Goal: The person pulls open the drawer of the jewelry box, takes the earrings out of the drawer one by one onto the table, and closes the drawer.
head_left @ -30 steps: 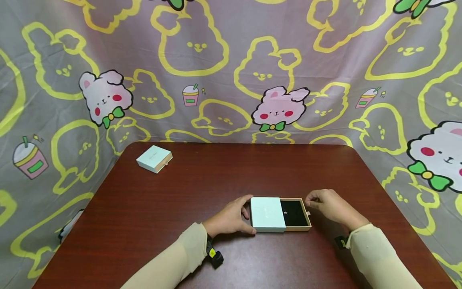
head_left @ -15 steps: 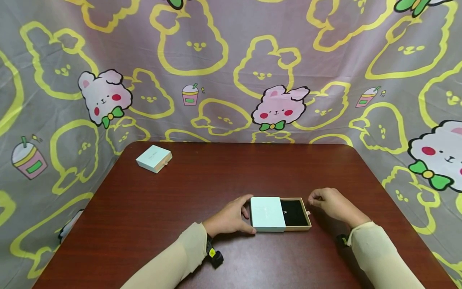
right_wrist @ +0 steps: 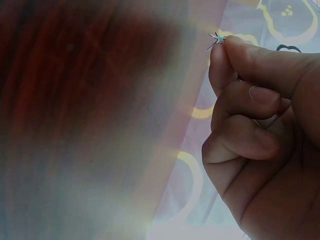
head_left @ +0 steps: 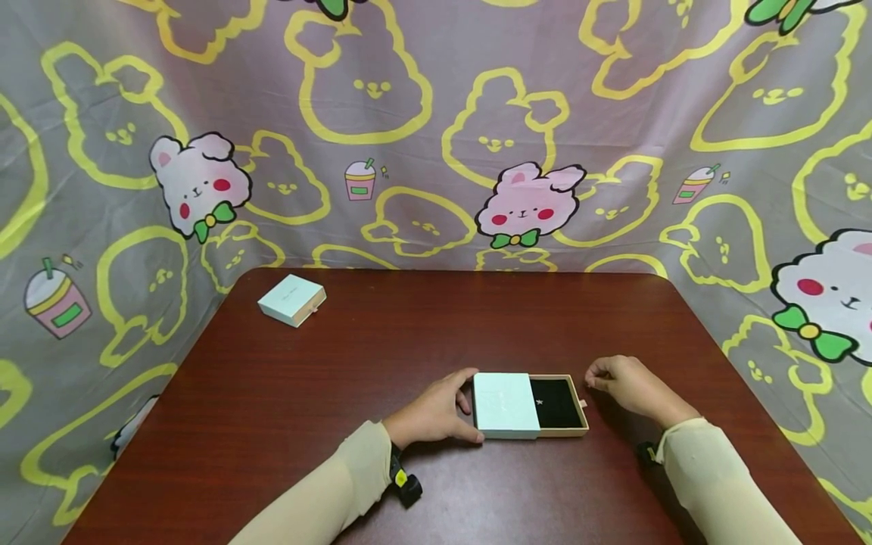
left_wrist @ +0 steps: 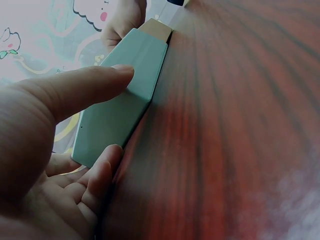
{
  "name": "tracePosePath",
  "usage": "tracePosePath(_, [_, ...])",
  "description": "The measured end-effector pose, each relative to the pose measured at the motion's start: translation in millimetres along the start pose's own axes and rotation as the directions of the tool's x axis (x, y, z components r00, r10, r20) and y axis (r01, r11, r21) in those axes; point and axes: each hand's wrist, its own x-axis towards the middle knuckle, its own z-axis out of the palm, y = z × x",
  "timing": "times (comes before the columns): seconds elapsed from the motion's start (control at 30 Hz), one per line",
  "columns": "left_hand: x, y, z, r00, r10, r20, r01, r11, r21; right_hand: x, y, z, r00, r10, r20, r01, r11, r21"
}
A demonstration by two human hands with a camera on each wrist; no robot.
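Observation:
My left hand (head_left: 436, 409) holds the left end of a pale mint jewelry box (head_left: 502, 405), thumb along its near side and fingers at the far left corner. In the left wrist view the thumb lies against the side of the box sleeve (left_wrist: 112, 110). The drawer (head_left: 579, 432) sticks out to the right, showing a black pad (head_left: 557, 409) with a small silver star (head_left: 540, 402) on it. Just right of the drawer's pull tab, my right hand (head_left: 623, 386) pinches a tiny star-shaped stud earring (right_wrist: 219, 38) between thumb and forefinger; its other fingers are curled.
A second mint box (head_left: 291, 299), closed, with a small pull tab, lies at the table's back left corner. The dark red wooden table (head_left: 422, 325) is bordered by a patterned cloth (head_left: 422, 151) at the back and sides.
My right hand has drawn back slightly to the right, away from the drawer's edge. The left hand and the box stay in place.

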Motion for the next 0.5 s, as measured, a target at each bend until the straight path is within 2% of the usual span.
tracePosePath(0.5, [-0.8, 0.3, -0.3, 1.0, 0.014, 0.0, -0.014, 1.0, 0.004, 2.1, 2.4, 0.6, 1.0, 0.008, 0.02, -0.008, 1.0, -0.008])
